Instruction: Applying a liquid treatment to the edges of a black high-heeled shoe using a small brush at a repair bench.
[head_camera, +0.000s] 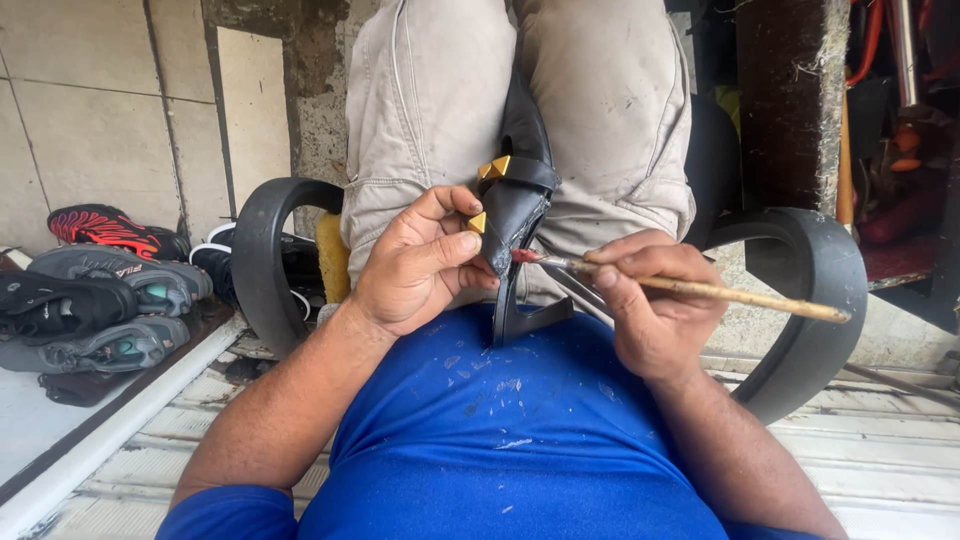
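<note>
The person sits in a chair with a black shoe (515, 205) held between the thighs, just above the blue shirt (500, 440). The shoe runs lengthwise along the lap, its long axis pointing away from the body: one narrow end rests low against the shirt and the other disappears up between the beige trouser legs (600, 110). Gold, pyramid-shaped studs (493, 167) sit on a strap across its middle. The left hand (420, 265) is closed around the shoe's left edge, thumb and fingers pinching the leather beside one stud. The right hand (655, 300) is closed on a thin wooden brush (700, 290), held like a pen; the brush lies almost level, its handle reaching out to the right past the chair arm and its reddish tip pointing left, touching the shoe's edge just beside the left thumb. Curved black armrests (262, 250) frame the lap on both sides. Down to the left, on a low white-edged ledge (130, 400) by the tiled wall, several sports shoes (110, 285) lie side by side, grey, black and one red-and-black, toes pointing left. Whether anything sits inside them I cannot tell.
</note>
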